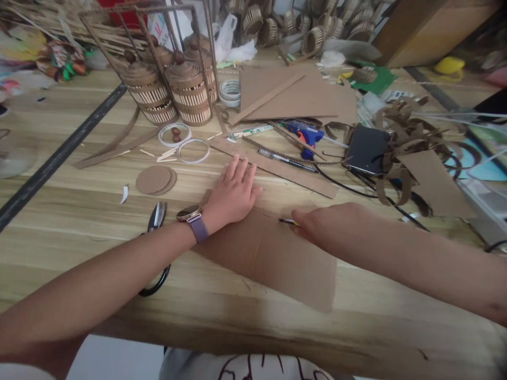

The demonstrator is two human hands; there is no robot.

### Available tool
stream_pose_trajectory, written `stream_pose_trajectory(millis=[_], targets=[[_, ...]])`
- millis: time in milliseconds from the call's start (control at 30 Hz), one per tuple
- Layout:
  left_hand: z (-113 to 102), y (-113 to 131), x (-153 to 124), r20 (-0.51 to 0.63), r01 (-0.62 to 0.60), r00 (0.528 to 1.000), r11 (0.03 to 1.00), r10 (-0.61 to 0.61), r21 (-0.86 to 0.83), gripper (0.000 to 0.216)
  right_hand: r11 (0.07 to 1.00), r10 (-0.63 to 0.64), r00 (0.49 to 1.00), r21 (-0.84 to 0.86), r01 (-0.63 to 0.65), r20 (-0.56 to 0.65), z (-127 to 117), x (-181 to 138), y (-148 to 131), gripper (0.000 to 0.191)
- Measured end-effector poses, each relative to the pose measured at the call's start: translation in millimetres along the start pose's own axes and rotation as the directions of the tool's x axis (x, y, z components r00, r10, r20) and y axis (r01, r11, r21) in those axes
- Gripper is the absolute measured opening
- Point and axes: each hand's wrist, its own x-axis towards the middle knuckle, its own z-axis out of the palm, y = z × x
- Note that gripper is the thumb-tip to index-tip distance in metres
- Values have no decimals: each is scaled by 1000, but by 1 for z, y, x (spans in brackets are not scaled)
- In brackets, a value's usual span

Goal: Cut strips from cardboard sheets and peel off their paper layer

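I've left hand (pixel 234 194) flat on cardboard (pixel 273 250), right hand (pixel 319 222) gripping what looks like a cutter (pixel 288 221) near it; leftward slip could nick left hand.

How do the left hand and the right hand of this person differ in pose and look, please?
The left hand is palm down with fingers extended; the right hand is curled around a small tool.
The left wrist wears a watch; the right wrist is bare.
Both hands are at the cardboard sheet.
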Motion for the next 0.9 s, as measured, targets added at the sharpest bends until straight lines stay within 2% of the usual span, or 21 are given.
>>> stream_pose_trajectory(millis=[100,267,500,633,767,900], targets=[[-8,6,1,-5,-5,1000,1000,5,25,58,991,52,992,-132,-37,113,-20,-1,-10,24],[-12,23,10,-66,-102,993,995,103,10,57,985,66,987,-171,-40,148,-37,-5,-21,28],[6,31,11,49,-79,995,996,81,-44,64,986,52,994,-166,-36,98,-17,-3,-11,33],[5,29,11,54,-86,995,996,87,-34,65,984,49,996,-176,-34,79,-7,-2,-6,32],[5,28,11,49,-97,994,995,98,-28,64,980,22,1000,-197,-20,6,-2,-1,-2,29],[7,27,10,38,-99,994,995,100,-26,64,984,15,1000,-175,-11,20,0,0,2,23]])
